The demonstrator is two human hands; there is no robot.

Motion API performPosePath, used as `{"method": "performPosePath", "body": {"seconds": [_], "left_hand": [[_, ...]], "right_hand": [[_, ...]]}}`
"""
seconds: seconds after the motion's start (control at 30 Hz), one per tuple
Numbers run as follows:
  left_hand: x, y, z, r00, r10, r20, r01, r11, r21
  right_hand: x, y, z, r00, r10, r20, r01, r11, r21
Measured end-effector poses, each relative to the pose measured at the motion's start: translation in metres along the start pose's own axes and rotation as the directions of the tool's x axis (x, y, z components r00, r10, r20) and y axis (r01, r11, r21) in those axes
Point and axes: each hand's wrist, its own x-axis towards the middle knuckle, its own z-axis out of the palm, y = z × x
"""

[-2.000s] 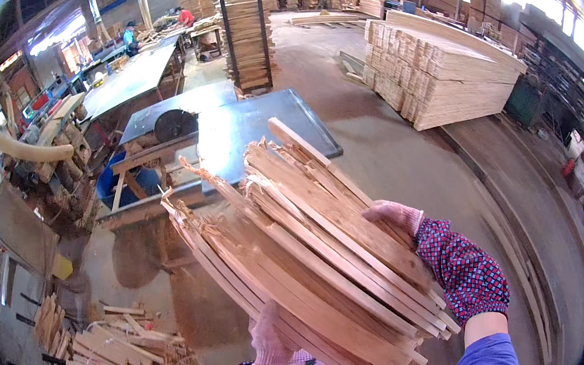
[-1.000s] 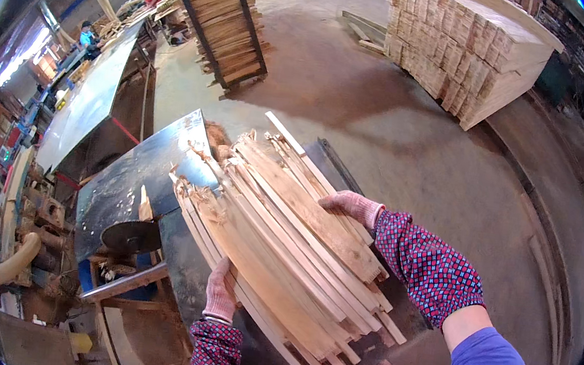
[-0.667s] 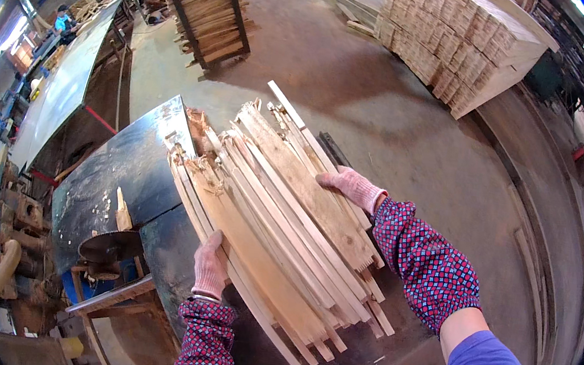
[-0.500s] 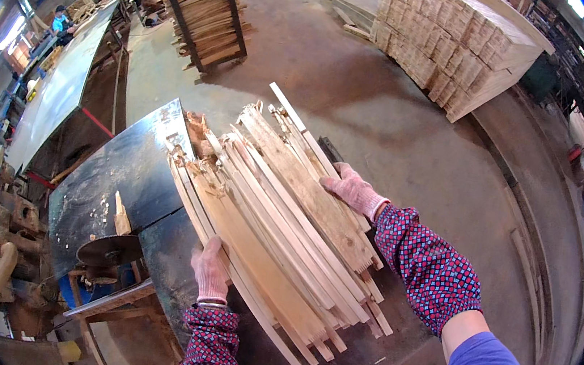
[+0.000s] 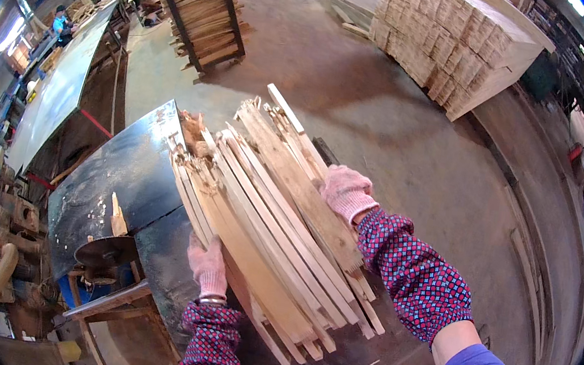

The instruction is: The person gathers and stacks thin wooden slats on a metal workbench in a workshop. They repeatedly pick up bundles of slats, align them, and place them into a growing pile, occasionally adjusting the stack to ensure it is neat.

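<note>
A pile of long wooden strips [image 5: 269,223] lies lengthwise before me on a dark metal saw table [image 5: 156,217], its far ends rough and splintered. My left hand [image 5: 208,267], in a pinkish work glove, presses against the pile's left side, with the thumb showing on top and the other fingers partly hidden. On the opposite side my right hand [image 5: 348,191], gloved the same way, is wrapped over the outer strips with its fingertips out of sight. Between them the strips are squeezed together.
Left of the pile, a round saw blade [image 5: 107,251] sits at the table's edge beside a wood offcut [image 5: 118,216]. A long metal-topped bench [image 5: 62,92] runs away at left, with two people beyond. Stacked lumber [image 5: 454,46] and a racked wood stack [image 5: 197,7] stand farther off.
My right hand has shifted left and slightly nearer, pushing the right-hand strips inward. The pile is narrower and more tightly bunched. My left hand has moved only slightly left.
</note>
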Motion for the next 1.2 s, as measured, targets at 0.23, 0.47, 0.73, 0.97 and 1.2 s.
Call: {"method": "performPosePath", "body": {"seconds": [0.23, 0.47, 0.73, 0.97, 1.2], "left_hand": [[0.022, 0.008, 0.012, 0.995, 0.046, -0.084, -0.032, 0.988, 0.153], [0.028, -0.003, 0.000, 0.989, 0.071, -0.132, 0.008, 0.856, 0.517], [0.024, -0.037, -0.013, 0.973, -0.031, -0.229, 0.164, 0.790, 0.591], [0.005, -0.005, 0.005, 0.959, -0.080, -0.272, 0.200, 0.870, 0.450], [-0.005, 0.032, 0.021, 0.946, -0.120, -0.302, 0.253, 0.856, 0.451]], "right_hand": [[0.027, -0.003, 0.002, 0.994, -0.038, -0.100, 0.047, 0.995, 0.092], [0.031, 0.015, 0.026, 0.957, -0.273, -0.099, 0.290, 0.913, 0.287], [0.024, 0.040, 0.014, 0.923, -0.358, 0.142, 0.237, 0.818, 0.525], [0.040, 0.051, 0.027, 0.907, -0.386, 0.171, 0.221, 0.779, 0.587], [0.048, 0.064, 0.040, 0.904, -0.426, 0.046, 0.307, 0.720, 0.623]]}}
